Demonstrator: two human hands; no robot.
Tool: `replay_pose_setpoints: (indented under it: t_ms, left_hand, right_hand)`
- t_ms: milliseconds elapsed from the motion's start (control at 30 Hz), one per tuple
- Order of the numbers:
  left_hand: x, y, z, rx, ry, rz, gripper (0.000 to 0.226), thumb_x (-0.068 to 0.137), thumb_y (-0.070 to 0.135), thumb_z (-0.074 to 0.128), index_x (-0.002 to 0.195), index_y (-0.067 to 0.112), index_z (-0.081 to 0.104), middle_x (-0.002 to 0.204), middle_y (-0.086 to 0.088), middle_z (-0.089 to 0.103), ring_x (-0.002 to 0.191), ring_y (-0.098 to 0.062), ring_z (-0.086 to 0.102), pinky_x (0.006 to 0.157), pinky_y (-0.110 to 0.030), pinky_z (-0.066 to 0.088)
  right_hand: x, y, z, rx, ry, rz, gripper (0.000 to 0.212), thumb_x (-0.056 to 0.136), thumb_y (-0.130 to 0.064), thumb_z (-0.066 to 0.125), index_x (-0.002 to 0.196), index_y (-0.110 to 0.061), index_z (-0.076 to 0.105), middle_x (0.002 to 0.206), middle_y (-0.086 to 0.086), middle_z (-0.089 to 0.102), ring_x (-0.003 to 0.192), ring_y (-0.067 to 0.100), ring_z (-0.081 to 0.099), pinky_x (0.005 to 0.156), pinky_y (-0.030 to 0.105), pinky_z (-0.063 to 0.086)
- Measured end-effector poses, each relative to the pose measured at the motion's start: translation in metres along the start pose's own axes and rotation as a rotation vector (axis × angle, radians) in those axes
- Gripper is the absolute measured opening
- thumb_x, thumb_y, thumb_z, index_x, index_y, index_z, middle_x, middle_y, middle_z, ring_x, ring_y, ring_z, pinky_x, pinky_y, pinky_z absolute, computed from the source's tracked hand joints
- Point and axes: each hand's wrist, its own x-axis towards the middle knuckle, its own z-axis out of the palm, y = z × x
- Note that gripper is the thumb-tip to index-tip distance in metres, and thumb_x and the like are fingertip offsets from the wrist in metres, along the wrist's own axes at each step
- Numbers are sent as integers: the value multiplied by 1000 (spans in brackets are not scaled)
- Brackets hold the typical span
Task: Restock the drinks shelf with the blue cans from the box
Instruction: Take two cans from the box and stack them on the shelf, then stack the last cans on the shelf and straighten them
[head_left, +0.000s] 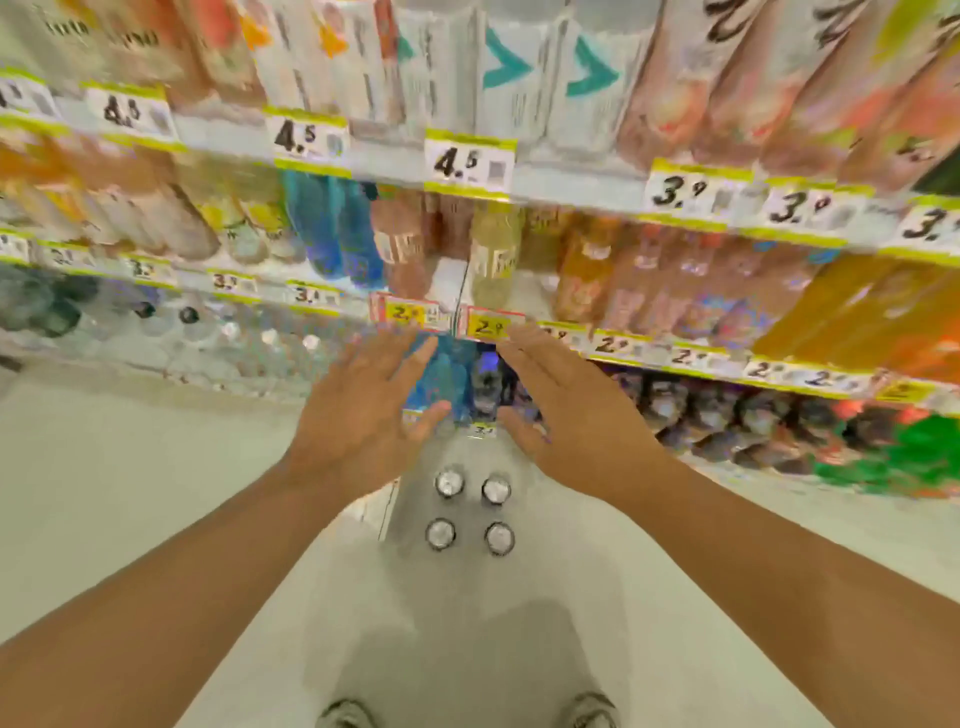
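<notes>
Both of my hands are stretched out toward the low drinks shelf. My left hand (363, 410) is open with fingers spread and holds nothing. My right hand (566, 410) is open too, palm facing left. Between them, on the low shelf, stand blue cans (441, 374), blurred, with a darker can (485, 384) beside them. On the floor below my hands several cans (470, 512) show their silver tops in a two-by-two group. I cannot make out a box around them.
Shelves of bottled drinks (675, 275) with yellow price tags (488, 327) fill the upper view. Dark-capped bottles (753, 415) line the low shelf at right, clear bottles (156, 322) at left. Pale floor (130, 493) lies below; my shoes (343, 714) show at the bottom edge.
</notes>
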Motion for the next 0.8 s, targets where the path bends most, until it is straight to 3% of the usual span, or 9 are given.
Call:
replay_pose_setpoints:
  t_ms: [200,400,567,700,800]
  left_hand:
    - [-14,-21,183,-4,4,-9,76,95,60,34,151,12,46,159,-12,40,150,-29,33,120,-51,29]
    - [-26,-30,336,-43,-12,49,75,94,61,37,150,12,47,160,-13,40,150,-29,32,121,-51,27]
    - [-35,-39,428,-38,-88,59,81,93,65,34,152,11,44,161,-15,37,151,-32,31,120,-53,28]
    - [-43,-44,474,0,-193,50,85,89,70,32,155,18,39,164,-9,32,154,-27,23,123,-47,12]
    - [-50,-46,487,-48,-262,-15,86,88,71,30,159,22,30,168,-4,23,156,-23,13,125,-44,4]
  right_hand:
    - [-33,28,183,21,-30,38,64,97,-43,45,150,-8,41,158,6,36,147,20,32,117,26,20]
    - [-66,61,334,12,-57,86,64,95,-42,58,148,-9,45,157,7,39,144,22,36,116,33,32]
    - [-82,80,412,16,-73,121,65,93,-42,57,148,-8,44,156,9,40,144,25,37,114,32,31]
    - [-95,87,449,19,-139,167,67,91,-41,62,147,-10,45,155,9,41,142,26,39,110,37,39]
    - [-104,91,458,48,-238,225,73,94,-48,56,155,-17,31,162,3,28,149,20,26,117,34,29]
